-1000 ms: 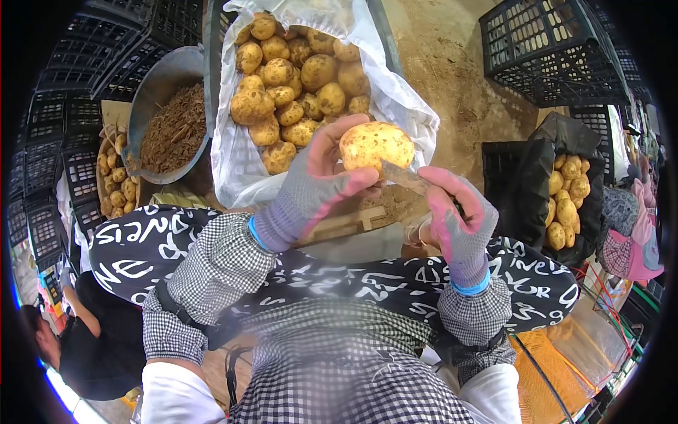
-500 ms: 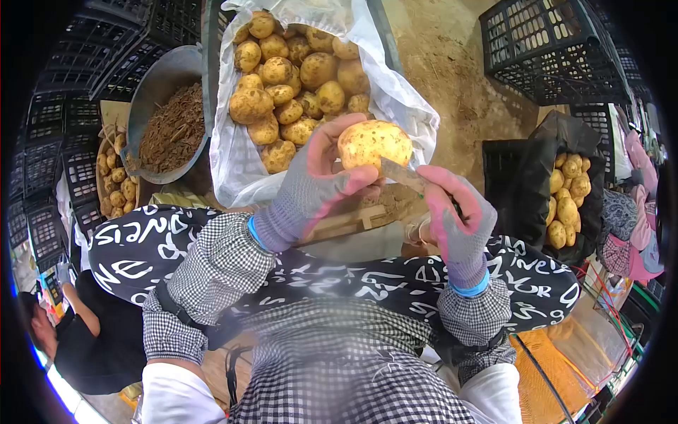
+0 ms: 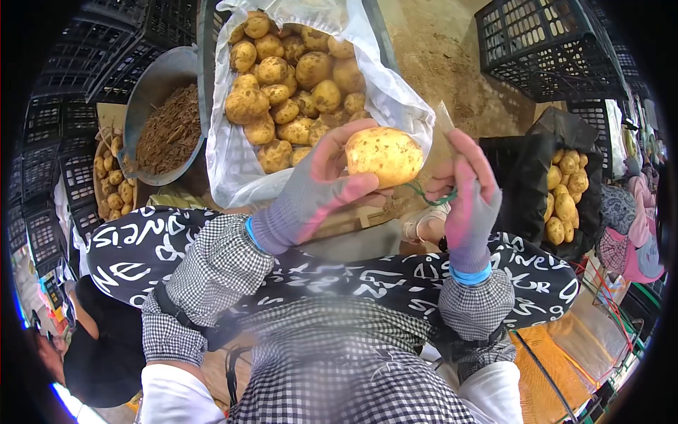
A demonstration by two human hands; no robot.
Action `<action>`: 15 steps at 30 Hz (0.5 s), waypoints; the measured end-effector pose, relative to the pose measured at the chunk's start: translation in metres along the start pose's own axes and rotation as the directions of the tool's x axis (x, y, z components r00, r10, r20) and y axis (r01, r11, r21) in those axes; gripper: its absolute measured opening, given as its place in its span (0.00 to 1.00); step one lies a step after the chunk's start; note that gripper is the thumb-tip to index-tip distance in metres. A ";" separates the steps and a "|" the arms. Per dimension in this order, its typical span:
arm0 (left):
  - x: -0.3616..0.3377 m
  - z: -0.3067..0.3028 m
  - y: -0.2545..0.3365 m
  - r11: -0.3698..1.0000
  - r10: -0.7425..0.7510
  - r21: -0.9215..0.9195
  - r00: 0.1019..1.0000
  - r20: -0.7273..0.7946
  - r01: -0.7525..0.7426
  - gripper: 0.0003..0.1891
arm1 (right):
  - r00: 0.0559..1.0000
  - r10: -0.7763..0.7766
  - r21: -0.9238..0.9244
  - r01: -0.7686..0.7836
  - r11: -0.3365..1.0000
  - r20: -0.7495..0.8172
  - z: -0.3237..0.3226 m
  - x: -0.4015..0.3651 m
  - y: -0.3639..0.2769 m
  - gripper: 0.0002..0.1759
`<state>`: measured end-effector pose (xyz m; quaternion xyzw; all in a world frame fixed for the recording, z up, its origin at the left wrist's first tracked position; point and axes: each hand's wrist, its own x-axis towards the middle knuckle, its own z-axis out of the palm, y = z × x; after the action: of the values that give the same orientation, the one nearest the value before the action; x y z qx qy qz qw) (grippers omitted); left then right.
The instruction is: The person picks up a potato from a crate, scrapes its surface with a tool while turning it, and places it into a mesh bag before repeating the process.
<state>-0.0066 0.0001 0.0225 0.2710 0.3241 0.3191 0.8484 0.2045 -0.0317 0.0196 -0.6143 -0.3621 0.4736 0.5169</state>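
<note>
A large yellow potato with brown specks is gripped in my gloved left hand, thumb below and fingers behind it. My gloved right hand is closed round a small knife, its blade pointing up and apart from the potato. A green cord loop hangs from that hand and reaches the potato's lower edge. The knife's handle is mostly hidden by my fingers. Behind both hands stands a crate lined with a white sack, filled with soil-marked potatoes.
To the left is a grey bucket of brown soil-like matter, with a basket of potatoes beside it. At right, a black-lined crate holds more potatoes. Stacked black crates flank both sides. A person in black is at lower left.
The knife has come away from the potato's surface and swung upright as my right hand turned. My left hand has moved the potato slightly right and down.
</note>
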 end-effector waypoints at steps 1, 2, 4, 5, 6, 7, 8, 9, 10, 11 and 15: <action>-0.001 -0.001 -0.001 1.000 0.004 -0.009 1.000 0.011 -0.004 0.47 | 0.994 0.049 -0.002 -0.050 0.999 0.099 -0.001 -0.001 0.000 0.21; 0.000 -0.002 -0.002 1.000 0.008 -0.018 1.000 0.023 -0.007 0.46 | 0.976 0.098 -0.008 -0.098 0.995 0.194 -0.003 -0.002 -0.001 0.23; 0.004 -0.006 -0.016 0.995 0.103 -0.019 0.993 0.051 -0.103 0.43 | 0.945 0.109 -0.025 -0.106 0.994 0.308 0.001 -0.006 0.000 0.26; 0.005 -0.007 -0.022 0.988 0.152 -0.020 0.986 0.064 -0.151 0.42 | 0.941 0.072 -0.030 -0.066 0.997 0.330 0.011 -0.010 0.004 0.26; 0.005 -0.008 -0.025 0.986 0.167 0.007 0.983 0.074 -0.168 0.42 | 0.936 0.036 -0.035 -0.026 0.999 0.351 0.016 -0.013 0.007 0.27; 0.005 -0.008 -0.027 0.983 0.179 0.035 0.980 0.084 -0.183 0.41 | 0.913 0.060 -0.142 -0.002 0.990 0.404 0.009 -0.010 0.008 0.29; 0.004 -0.008 -0.028 0.978 0.191 0.062 0.977 0.095 -0.197 0.41 | 0.918 0.004 -0.136 0.054 0.989 0.397 0.008 -0.009 0.011 0.28; 0.004 -0.008 -0.028 0.977 0.185 0.083 0.977 0.106 -0.194 0.41 | 0.919 -0.052 -0.130 0.111 0.985 0.391 0.007 -0.009 0.016 0.28; 0.005 -0.009 -0.026 0.976 0.181 0.104 0.977 0.114 -0.193 0.41 | 0.915 -0.108 -0.125 0.168 0.978 0.388 0.006 -0.008 0.018 0.27; 0.005 -0.010 -0.025 0.973 0.177 0.127 0.977 0.121 -0.192 0.40 | 0.924 -0.031 -0.050 0.054 0.997 0.381 0.005 -0.009 0.017 0.27; 0.006 -0.013 -0.025 0.983 0.132 0.106 0.979 0.156 -0.150 0.39 | 0.902 0.125 0.042 -0.157 0.987 0.413 0.001 -0.010 0.014 0.24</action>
<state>-0.0037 -0.0084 -0.0043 0.3655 0.2579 0.3379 0.8280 0.1997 -0.0433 0.0083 -0.5064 -0.3989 0.6410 0.4166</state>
